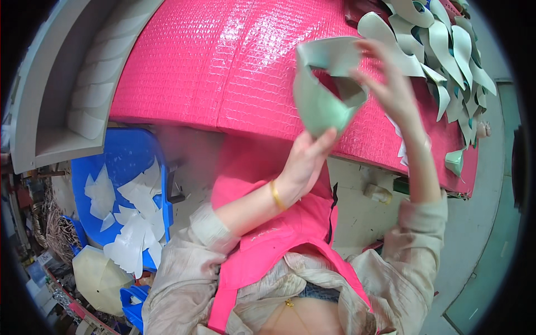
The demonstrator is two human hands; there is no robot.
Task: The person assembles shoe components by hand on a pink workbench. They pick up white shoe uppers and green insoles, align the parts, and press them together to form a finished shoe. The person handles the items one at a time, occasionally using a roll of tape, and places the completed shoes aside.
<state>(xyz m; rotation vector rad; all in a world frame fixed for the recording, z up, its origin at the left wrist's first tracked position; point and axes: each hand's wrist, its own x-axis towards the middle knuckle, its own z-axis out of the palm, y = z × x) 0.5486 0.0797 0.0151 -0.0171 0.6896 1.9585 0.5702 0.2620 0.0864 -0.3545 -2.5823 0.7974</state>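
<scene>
A pale green shoe upper (pixel 319 106) is up over the near edge of the pink-covered table, its opening facing up and right. My left hand (pixel 309 159) grips its narrow lower end between thumb and fingers. Beside its right edge is my right hand (pixel 389 84), blurred by motion, with thumb and fingers spread apart. Those fingertips are close to the upper's edge; whether they touch it I cannot tell. More pale green uppers (pixel 441 47) lie overlapping in a pile at the far right of the table.
Pink quilted covering (pixel 178 72) spreads over the table. Another green upper (pixel 455 162) rests near its right corner. A grey open-sided box (pixel 33 131) stands at left. Below it, a blue chair (pixel 86 206) carries white cut sheets (pixel 131 240). A pale stool (pixel 97 279) is nearby.
</scene>
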